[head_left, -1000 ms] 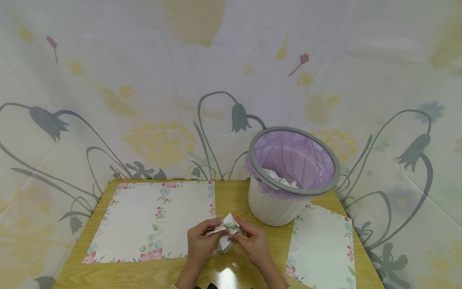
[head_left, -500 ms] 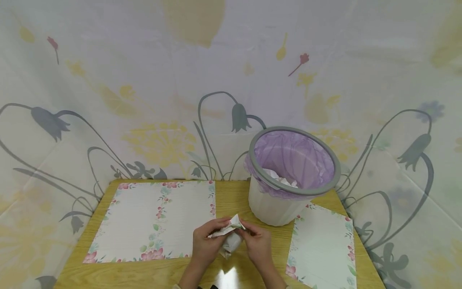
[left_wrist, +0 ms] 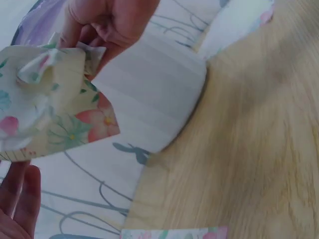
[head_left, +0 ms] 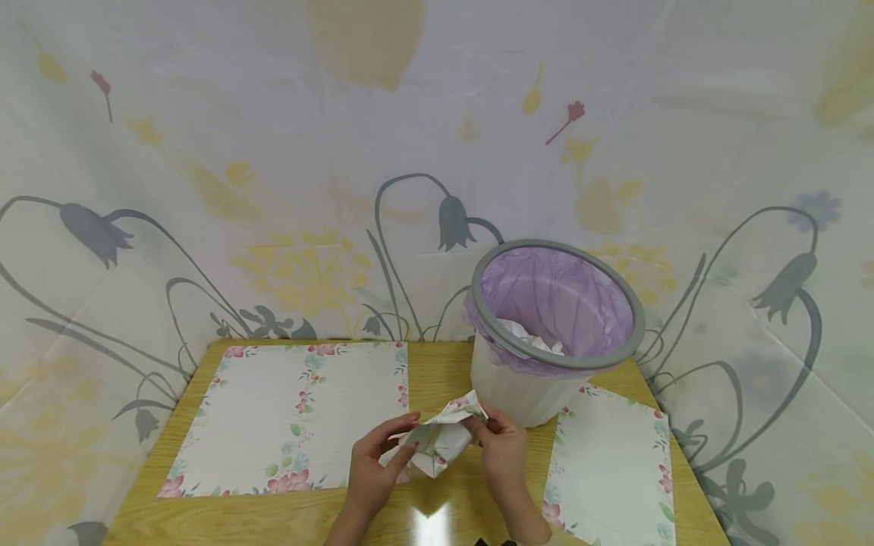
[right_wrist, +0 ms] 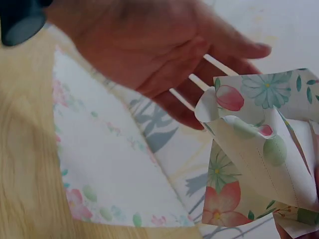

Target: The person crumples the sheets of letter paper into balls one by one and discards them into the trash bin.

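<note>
A crumpled sheet of floral-bordered paper [head_left: 447, 438] is held above the table, partly spread, with creased folds. My right hand [head_left: 504, 455] pinches its right end; the left wrist view shows that right hand [left_wrist: 112, 20] with thumb and fingers on the paper [left_wrist: 65, 124]. On the other side, my left hand [head_left: 372, 466] is at the paper's left end. In the right wrist view the left hand [right_wrist: 149, 55] has its palm showing, its fingers extended toward the paper [right_wrist: 269, 159] and its thumb apart from it. Whether those fingertips touch the sheet is unclear.
A white bin [head_left: 519, 394] with a grey rim and purple liner stands behind my right hand, crumpled paper [head_left: 532, 337] inside. Flat floral sheets [head_left: 253, 417] lie on the wooden table [head_left: 273, 523] at left, another sheet [head_left: 608, 462] at right. A patterned cloth [head_left: 307, 189] hangs behind.
The paper was a compact bundle between both hands; it is now looser and wider. My right hand has moved right and slightly up, my left hand a little left, so they are farther apart.
</note>
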